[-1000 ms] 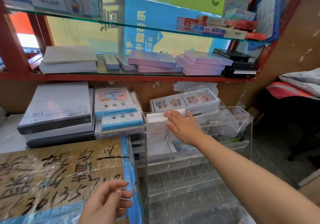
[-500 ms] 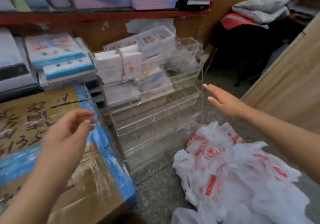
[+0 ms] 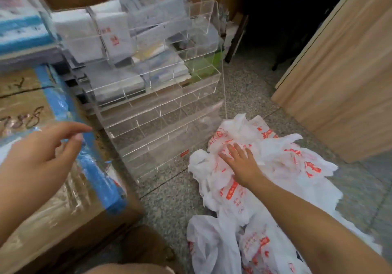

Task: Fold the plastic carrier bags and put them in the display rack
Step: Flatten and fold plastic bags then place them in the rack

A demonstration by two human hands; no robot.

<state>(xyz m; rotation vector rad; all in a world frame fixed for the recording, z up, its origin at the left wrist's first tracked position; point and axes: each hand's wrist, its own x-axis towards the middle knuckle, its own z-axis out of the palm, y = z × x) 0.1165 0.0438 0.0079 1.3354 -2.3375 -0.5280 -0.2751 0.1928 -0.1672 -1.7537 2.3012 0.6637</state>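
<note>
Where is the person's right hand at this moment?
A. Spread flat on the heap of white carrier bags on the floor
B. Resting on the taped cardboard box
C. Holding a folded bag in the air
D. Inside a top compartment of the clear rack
A: the right hand lies with straight, spread fingers on the pile of loose white carrier bags on the floor beside the clear display rack.

Speckled stone floor (image 3: 250, 87) bearing a heap of white carrier bags (image 3: 282, 167), a clear rack (image 3: 161, 112) and a taped carton (image 3: 63, 199).
</note>
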